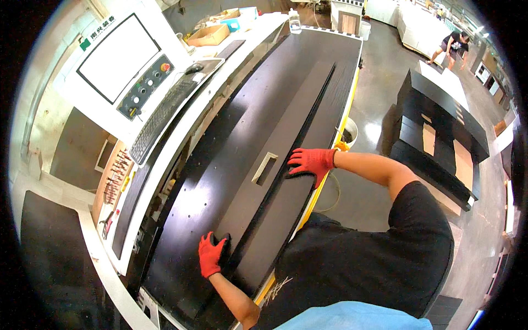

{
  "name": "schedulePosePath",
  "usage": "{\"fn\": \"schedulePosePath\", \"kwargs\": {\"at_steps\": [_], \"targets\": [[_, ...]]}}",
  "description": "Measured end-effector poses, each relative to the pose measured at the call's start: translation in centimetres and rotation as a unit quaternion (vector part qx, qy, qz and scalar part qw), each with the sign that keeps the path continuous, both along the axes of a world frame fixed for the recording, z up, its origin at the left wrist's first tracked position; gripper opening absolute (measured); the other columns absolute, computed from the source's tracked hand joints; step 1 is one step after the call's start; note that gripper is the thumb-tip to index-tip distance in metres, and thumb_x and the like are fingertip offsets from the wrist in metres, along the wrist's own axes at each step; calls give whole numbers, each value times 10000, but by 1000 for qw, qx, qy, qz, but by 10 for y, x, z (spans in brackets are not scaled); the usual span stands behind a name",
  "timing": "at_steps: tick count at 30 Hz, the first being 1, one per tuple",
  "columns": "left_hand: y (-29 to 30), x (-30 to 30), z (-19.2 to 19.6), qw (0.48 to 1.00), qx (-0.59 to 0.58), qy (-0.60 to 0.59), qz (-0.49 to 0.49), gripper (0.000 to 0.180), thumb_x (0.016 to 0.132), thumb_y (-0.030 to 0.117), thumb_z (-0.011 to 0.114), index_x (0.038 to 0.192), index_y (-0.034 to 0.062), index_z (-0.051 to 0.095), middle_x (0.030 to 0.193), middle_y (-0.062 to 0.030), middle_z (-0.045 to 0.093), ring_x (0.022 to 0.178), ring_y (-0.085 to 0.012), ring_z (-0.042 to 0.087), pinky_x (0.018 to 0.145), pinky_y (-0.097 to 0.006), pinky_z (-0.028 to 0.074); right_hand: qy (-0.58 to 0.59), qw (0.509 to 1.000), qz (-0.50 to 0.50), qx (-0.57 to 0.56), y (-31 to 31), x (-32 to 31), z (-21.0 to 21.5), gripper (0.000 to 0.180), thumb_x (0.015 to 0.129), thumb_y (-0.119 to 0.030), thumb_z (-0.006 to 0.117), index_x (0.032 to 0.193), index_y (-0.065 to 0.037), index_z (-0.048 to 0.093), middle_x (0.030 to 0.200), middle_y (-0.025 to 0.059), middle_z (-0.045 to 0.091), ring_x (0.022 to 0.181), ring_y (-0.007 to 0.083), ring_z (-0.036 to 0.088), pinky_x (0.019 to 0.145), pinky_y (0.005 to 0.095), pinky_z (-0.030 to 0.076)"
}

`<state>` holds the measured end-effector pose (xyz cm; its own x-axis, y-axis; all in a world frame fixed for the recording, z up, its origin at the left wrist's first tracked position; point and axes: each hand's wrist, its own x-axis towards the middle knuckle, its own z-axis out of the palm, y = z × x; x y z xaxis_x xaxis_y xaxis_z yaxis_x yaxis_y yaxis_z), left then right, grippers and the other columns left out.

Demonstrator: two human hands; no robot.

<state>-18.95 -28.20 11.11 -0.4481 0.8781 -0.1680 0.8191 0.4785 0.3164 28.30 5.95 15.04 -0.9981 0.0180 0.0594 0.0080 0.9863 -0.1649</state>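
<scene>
Two long dark boards lie side by side on a black machine bed [181, 220], a thin dark gap between them. The farther board [231, 212] has a rectangular cut-out with a pale edge near its middle. Closer to my body is the narrower board [272, 234]. My left hand [210, 257], in a red glove with dark palm, rests at the left end of the farther board, fingers apart. My right hand [309, 166], gloved the same, lies across the narrower board with fingers spread toward the gap, right of the cut-out. Its fingertips' exact contact is hard to make out.
At the left stands a control console with a screen [118, 58], knobs, a red button [165, 67] and a keyboard [159, 124]. A rack of small tool bits [114, 176] sits below. Stacked black panels [440, 132] stand at right, a bucket [347, 132] beside the bed. Another person [454, 47] bends far off.
</scene>
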Motion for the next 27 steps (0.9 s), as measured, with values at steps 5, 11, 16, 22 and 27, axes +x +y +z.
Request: {"fn": "schedulePosePath", "kwargs": {"at_steps": [5, 11, 16, 22, 27], "targets": [[-13, 17, -3, 1000, -12, 11, 23, 815, 864, 580, 813, 1498, 121, 589, 1611, -266, 479, 1475, -452, 458, 1200, -523, 415, 2, 1000, 1, -17, -2, -1, 5, 1099, 561, -574, 948, 1502, -158, 560, 1521, 242, 509, 1421, 449, 474, 1227, 599, 327], [-8, 13, -5, 999, -24, 29, 7, 880, 857, 570, 818, 1553, 118, 526, 1587, -248, 503, 1444, -456, 477, 1177, -553, 415, -2, 1000, 3, -19, 4, -4, 1, 1096, 563, -570, 947, 1500, -153, 561, 1522, 240, 509, 1429, 441, 468, 1237, 595, 313], [39, 57, 38, 995, 61, 40, -74, 876, 859, 516, 822, 1577, 148, 482, 1507, -208, 558, 1387, -429, 517, 1158, -583, 397, -27, 1000, -3, -13, 2, -10, 12, 1094, 570, -567, 952, 1505, -155, 560, 1536, 234, 504, 1446, 436, 456, 1244, 582, 308], [104, 112, 26, 981, 136, 38, -131, 840, 879, 505, 800, 1577, 176, 469, 1446, -152, 591, 1340, -366, 550, 1132, -540, 406, -34, 999, 0, 15, 1, -14, 2, 1104, 568, -606, 940, 1501, -147, 566, 1531, 249, 503, 1439, 447, 458, 1242, 585, 317], [118, 121, 11, 979, 151, 36, -130, 841, 883, 513, 791, 1582, 174, 469, 1378, -147, 627, 1293, -367, 580, 1094, -556, 424, -32, 999, -13, 5, 0, -11, -2, 1106, 565, -606, 938, 1499, -147, 567, 1515, 255, 520, 1434, 451, 467, 1242, 591, 319]]}}
